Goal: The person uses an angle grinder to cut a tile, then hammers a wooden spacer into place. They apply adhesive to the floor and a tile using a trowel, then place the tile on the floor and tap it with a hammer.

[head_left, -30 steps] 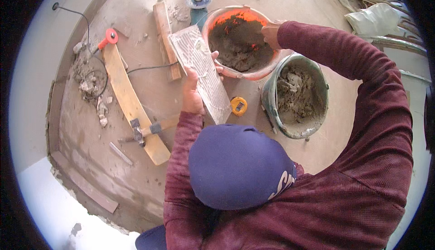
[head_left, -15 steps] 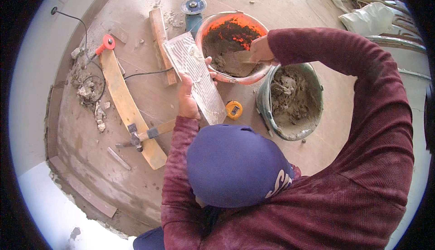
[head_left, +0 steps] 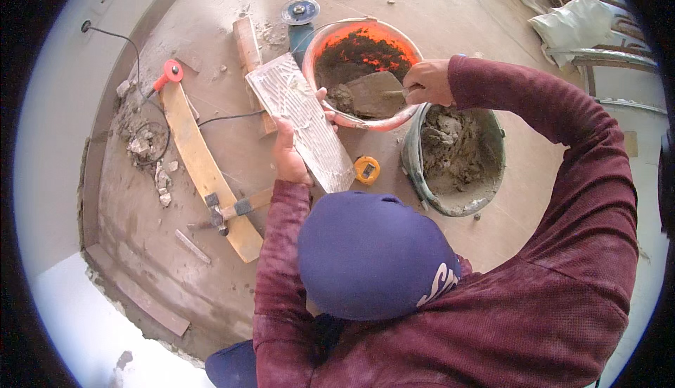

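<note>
My left hand [head_left: 292, 152] is closed around a long, narrow piece of tile [head_left: 302, 124], its pale ridged back facing up and thumb and fingers at its two edges. A trowel [head_left: 377, 94] is in my right hand [head_left: 427, 82], with the fingers wrapped round its handle. Its mortar-smeared flat blade lies inside the orange bucket [head_left: 415, 43], over grey mortar [head_left: 342, 98]. Dark mortar also clings to the bucket's far inner wall. Just right of it, below my right hand, a dark green bucket [head_left: 410, 170] holds more lumpy mortar.
A yellow tape measure [head_left: 367, 170] lies near the tile. Left are a wooden board [head_left: 190, 131], a hammer [head_left: 219, 214], a red-handled tool [head_left: 169, 73] with a cord, and rubble [head_left: 144, 142]. An angle grinder [head_left: 300, 14] stands behind. A blue cap [head_left: 376, 258] covers the lower middle.
My right hand has drawn right and slightly back, and more of the trowel blade shows in the orange bucket. My left hand still holds the tile in nearly the same place.
</note>
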`<control>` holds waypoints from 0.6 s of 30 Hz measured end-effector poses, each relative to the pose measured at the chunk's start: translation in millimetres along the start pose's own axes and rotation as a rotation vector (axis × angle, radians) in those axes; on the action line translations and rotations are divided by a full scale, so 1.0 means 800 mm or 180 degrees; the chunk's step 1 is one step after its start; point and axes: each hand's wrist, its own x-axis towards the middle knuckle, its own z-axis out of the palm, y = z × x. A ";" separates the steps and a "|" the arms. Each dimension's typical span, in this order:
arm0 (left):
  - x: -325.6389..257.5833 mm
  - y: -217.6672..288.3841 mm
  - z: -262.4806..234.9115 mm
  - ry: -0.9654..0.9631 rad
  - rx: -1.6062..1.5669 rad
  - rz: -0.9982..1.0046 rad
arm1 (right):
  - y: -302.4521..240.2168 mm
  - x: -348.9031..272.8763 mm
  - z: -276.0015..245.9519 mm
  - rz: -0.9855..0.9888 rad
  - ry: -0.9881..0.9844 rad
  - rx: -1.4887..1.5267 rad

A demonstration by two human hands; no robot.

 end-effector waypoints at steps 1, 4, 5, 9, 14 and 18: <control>0.001 0.003 0.003 -0.0002 0.0024 -0.0020 | -0.002 -0.006 -0.001 0.0079 -0.0054 0.0147; 0.007 0.003 0.006 -0.0011 -0.0117 -0.0145 | 0.022 -0.020 0.008 0.0175 0.0209 0.0229; 0.008 0.004 0.004 -0.0043 -0.0207 -0.0170 | 0.027 -0.026 0.006 -0.0139 0.0388 -0.0107; -0.009 0.034 -0.001 0.0162 -0.0719 -0.0135 | 0.023 -0.079 0.003 -0.0562 0.0734 -0.0093; -0.030 0.115 -0.007 0.0407 -0.0822 -0.0229 | -0.069 -0.116 -0.002 0.0486 0.1727 0.0929; -0.066 0.167 -0.004 -0.0117 -0.0984 0.0039 | -0.125 -0.040 0.010 -0.0766 0.3056 0.0170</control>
